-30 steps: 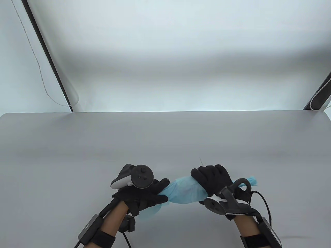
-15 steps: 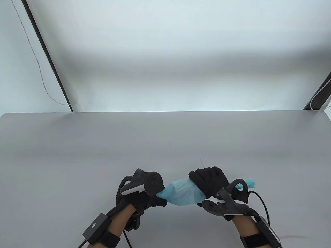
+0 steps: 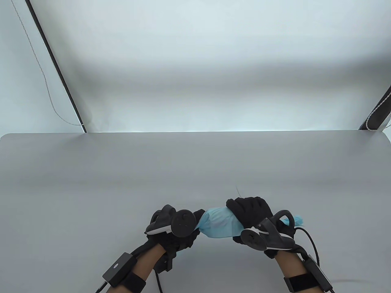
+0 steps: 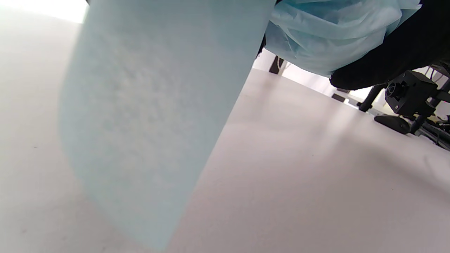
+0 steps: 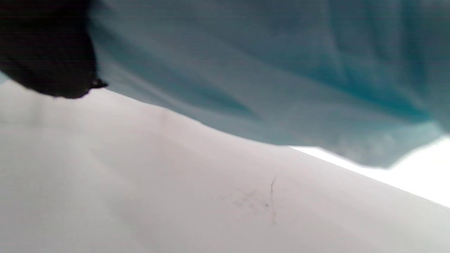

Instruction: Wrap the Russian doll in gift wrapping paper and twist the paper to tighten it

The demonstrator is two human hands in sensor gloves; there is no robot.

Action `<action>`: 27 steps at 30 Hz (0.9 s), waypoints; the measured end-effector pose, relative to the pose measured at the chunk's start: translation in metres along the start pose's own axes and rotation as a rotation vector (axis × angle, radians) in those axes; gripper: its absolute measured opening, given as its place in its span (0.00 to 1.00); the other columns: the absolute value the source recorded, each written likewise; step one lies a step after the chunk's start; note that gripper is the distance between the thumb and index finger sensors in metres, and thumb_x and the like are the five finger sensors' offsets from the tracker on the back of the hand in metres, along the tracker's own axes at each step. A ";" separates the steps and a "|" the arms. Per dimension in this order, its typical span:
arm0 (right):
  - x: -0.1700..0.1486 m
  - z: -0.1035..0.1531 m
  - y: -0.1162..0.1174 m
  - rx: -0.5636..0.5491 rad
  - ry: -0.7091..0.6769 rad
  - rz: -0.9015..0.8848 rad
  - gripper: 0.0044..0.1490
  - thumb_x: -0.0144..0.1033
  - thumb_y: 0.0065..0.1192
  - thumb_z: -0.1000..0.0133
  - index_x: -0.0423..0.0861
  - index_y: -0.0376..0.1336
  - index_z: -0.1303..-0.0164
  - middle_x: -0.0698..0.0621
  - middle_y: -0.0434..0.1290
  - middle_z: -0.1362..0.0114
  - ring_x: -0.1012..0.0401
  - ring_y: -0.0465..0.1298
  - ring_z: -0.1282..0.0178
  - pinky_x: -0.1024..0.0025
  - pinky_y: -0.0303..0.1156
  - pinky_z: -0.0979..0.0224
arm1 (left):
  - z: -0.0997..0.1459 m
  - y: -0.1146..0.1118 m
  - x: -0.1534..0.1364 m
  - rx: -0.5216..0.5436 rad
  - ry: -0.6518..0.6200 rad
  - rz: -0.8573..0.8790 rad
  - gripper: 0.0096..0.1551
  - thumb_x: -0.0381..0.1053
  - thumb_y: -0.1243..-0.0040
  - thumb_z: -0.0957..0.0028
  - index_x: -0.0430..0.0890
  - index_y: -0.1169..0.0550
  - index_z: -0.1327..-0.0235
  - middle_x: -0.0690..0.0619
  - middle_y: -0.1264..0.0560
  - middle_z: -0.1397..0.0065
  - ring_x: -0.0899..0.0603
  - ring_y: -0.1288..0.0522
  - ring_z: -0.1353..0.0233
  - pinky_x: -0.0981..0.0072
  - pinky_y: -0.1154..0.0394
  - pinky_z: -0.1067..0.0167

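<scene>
Near the table's front edge, both hands grip the blue paper (image 3: 218,224); overtwisting the left end could tear it.

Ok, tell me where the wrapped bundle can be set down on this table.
Bare table spans everything between the far edge and the hands, plus both near corners. Crowded only at near centre, where the left hand and right hand grip the blue-paper bundle.

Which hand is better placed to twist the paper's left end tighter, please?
Left. The left hand already pinches the paper at that gathered end, while the right hand grips the wrapped bundle's middle, steadying it.
</scene>
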State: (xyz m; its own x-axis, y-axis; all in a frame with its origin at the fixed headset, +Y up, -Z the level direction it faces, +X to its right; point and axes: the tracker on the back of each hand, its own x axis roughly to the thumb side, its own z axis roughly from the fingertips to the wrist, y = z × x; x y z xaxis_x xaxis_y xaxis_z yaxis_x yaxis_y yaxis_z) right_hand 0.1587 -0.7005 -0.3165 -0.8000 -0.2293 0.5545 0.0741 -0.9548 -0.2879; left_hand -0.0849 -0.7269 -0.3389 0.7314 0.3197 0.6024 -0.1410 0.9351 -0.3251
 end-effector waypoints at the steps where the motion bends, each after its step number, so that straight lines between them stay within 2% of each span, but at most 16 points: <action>1: -0.003 0.000 0.000 0.003 0.010 0.002 0.79 0.70 0.81 0.57 0.48 0.42 0.07 0.41 0.65 0.14 0.45 0.69 0.19 0.38 0.64 0.16 | 0.002 0.001 -0.003 -0.024 0.012 0.007 0.41 0.54 0.51 0.36 0.41 0.53 0.20 0.58 0.22 0.39 0.40 0.23 0.33 0.29 0.36 0.31; 3: -0.007 0.001 0.002 0.007 0.024 0.000 0.79 0.70 0.81 0.57 0.48 0.41 0.08 0.41 0.65 0.14 0.46 0.69 0.19 0.39 0.64 0.16 | 0.005 0.004 -0.007 -0.064 -0.008 0.062 0.50 0.70 0.60 0.38 0.40 0.57 0.19 0.55 0.26 0.34 0.38 0.27 0.30 0.27 0.38 0.30; 4: -0.008 0.001 0.002 0.008 0.029 -0.008 0.78 0.70 0.81 0.57 0.48 0.42 0.08 0.41 0.64 0.14 0.46 0.69 0.18 0.39 0.64 0.16 | 0.006 0.005 -0.008 -0.063 -0.018 0.091 0.53 0.74 0.64 0.39 0.39 0.57 0.18 0.53 0.27 0.31 0.36 0.28 0.29 0.26 0.39 0.30; 5: -0.009 0.001 0.002 0.007 0.033 -0.007 0.79 0.70 0.81 0.57 0.48 0.41 0.08 0.41 0.64 0.14 0.46 0.69 0.18 0.39 0.64 0.16 | 0.007 0.007 -0.009 -0.078 -0.028 0.136 0.52 0.75 0.73 0.40 0.40 0.55 0.15 0.50 0.29 0.28 0.34 0.31 0.27 0.24 0.40 0.30; 7: -0.012 0.002 0.001 0.005 0.037 0.002 0.79 0.70 0.81 0.57 0.49 0.41 0.08 0.41 0.64 0.14 0.46 0.69 0.18 0.39 0.64 0.16 | 0.009 0.010 -0.016 -0.109 -0.025 0.285 0.47 0.67 0.82 0.39 0.41 0.51 0.12 0.46 0.31 0.24 0.32 0.34 0.25 0.22 0.43 0.30; 8: -0.013 0.003 0.001 0.004 0.036 0.001 0.78 0.70 0.81 0.57 0.50 0.41 0.08 0.42 0.64 0.14 0.46 0.69 0.18 0.39 0.64 0.16 | 0.009 0.011 -0.020 -0.110 -0.019 0.349 0.42 0.63 0.80 0.36 0.42 0.48 0.13 0.45 0.30 0.24 0.31 0.34 0.25 0.22 0.43 0.30; 9: -0.014 0.004 0.001 0.004 0.024 -0.006 0.78 0.70 0.81 0.57 0.51 0.41 0.08 0.42 0.64 0.14 0.46 0.69 0.17 0.39 0.63 0.15 | 0.009 0.013 -0.025 -0.123 0.000 0.463 0.39 0.60 0.70 0.33 0.40 0.42 0.15 0.45 0.27 0.26 0.31 0.31 0.26 0.22 0.41 0.31; 10: -0.013 0.004 0.000 0.000 0.010 -0.021 0.78 0.70 0.81 0.57 0.51 0.41 0.08 0.42 0.64 0.13 0.47 0.68 0.17 0.39 0.63 0.15 | 0.008 0.014 -0.029 -0.251 -0.070 0.619 0.38 0.58 0.63 0.32 0.37 0.42 0.15 0.42 0.29 0.24 0.29 0.35 0.25 0.22 0.44 0.30; 11: -0.013 0.004 -0.001 -0.007 0.002 -0.031 0.78 0.70 0.81 0.58 0.52 0.41 0.08 0.42 0.64 0.14 0.47 0.68 0.17 0.39 0.63 0.15 | 0.010 0.014 -0.031 -0.304 -0.076 0.685 0.38 0.55 0.58 0.32 0.36 0.43 0.14 0.39 0.34 0.22 0.27 0.41 0.24 0.22 0.51 0.28; 12: -0.011 0.005 -0.003 -0.013 -0.009 -0.028 0.78 0.70 0.82 0.58 0.52 0.41 0.08 0.42 0.64 0.13 0.47 0.68 0.17 0.39 0.63 0.15 | 0.012 0.014 -0.034 -0.318 -0.078 0.731 0.38 0.54 0.54 0.32 0.37 0.42 0.14 0.39 0.35 0.20 0.27 0.43 0.23 0.22 0.53 0.28; 14: -0.008 0.005 -0.007 -0.036 -0.023 -0.022 0.78 0.69 0.83 0.58 0.52 0.42 0.08 0.42 0.64 0.14 0.46 0.68 0.17 0.39 0.62 0.15 | 0.012 0.014 -0.040 -0.303 -0.099 0.718 0.38 0.52 0.49 0.33 0.37 0.40 0.14 0.38 0.35 0.21 0.26 0.42 0.25 0.23 0.51 0.29; 17: -0.008 0.006 -0.010 -0.064 -0.038 -0.015 0.78 0.68 0.84 0.58 0.50 0.43 0.08 0.41 0.64 0.14 0.45 0.69 0.18 0.39 0.63 0.15 | 0.012 0.011 -0.040 -0.361 -0.046 0.686 0.41 0.53 0.49 0.36 0.43 0.45 0.12 0.37 0.35 0.24 0.27 0.41 0.27 0.24 0.50 0.30; 19: -0.009 0.008 -0.012 -0.089 -0.042 -0.062 0.78 0.67 0.85 0.59 0.50 0.44 0.08 0.40 0.65 0.15 0.45 0.69 0.19 0.38 0.63 0.15 | 0.012 0.010 -0.038 -0.367 -0.010 0.627 0.47 0.54 0.49 0.38 0.38 0.51 0.13 0.38 0.36 0.24 0.28 0.41 0.28 0.25 0.50 0.29; 22: -0.006 0.009 -0.016 -0.106 -0.053 -0.077 0.78 0.67 0.86 0.59 0.49 0.45 0.08 0.40 0.66 0.15 0.45 0.69 0.19 0.38 0.63 0.16 | 0.012 0.007 -0.036 -0.374 0.013 0.559 0.49 0.55 0.48 0.40 0.36 0.50 0.13 0.40 0.36 0.25 0.29 0.41 0.28 0.25 0.51 0.29; 24: -0.004 0.008 -0.016 -0.107 -0.062 -0.076 0.78 0.67 0.86 0.60 0.49 0.45 0.08 0.40 0.66 0.15 0.45 0.69 0.19 0.38 0.63 0.16 | 0.010 0.005 -0.033 -0.395 0.031 0.519 0.49 0.56 0.47 0.41 0.35 0.47 0.14 0.40 0.35 0.26 0.30 0.41 0.28 0.25 0.51 0.29; 27: -0.001 0.007 -0.014 -0.092 -0.074 -0.078 0.78 0.67 0.86 0.60 0.49 0.46 0.08 0.40 0.66 0.15 0.45 0.69 0.19 0.38 0.63 0.16 | 0.007 0.003 -0.027 -0.383 0.071 0.398 0.43 0.57 0.43 0.43 0.37 0.35 0.19 0.41 0.33 0.29 0.31 0.39 0.30 0.26 0.51 0.29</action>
State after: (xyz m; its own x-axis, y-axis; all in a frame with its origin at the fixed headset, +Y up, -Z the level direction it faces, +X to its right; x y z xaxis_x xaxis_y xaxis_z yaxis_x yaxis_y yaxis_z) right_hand 0.1630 -0.6882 -0.3077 -0.7548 -0.1719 0.6330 -0.0439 -0.9496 -0.3102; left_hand -0.1095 -0.7315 -0.3509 0.7164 0.6134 0.3325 -0.1730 0.6178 -0.7671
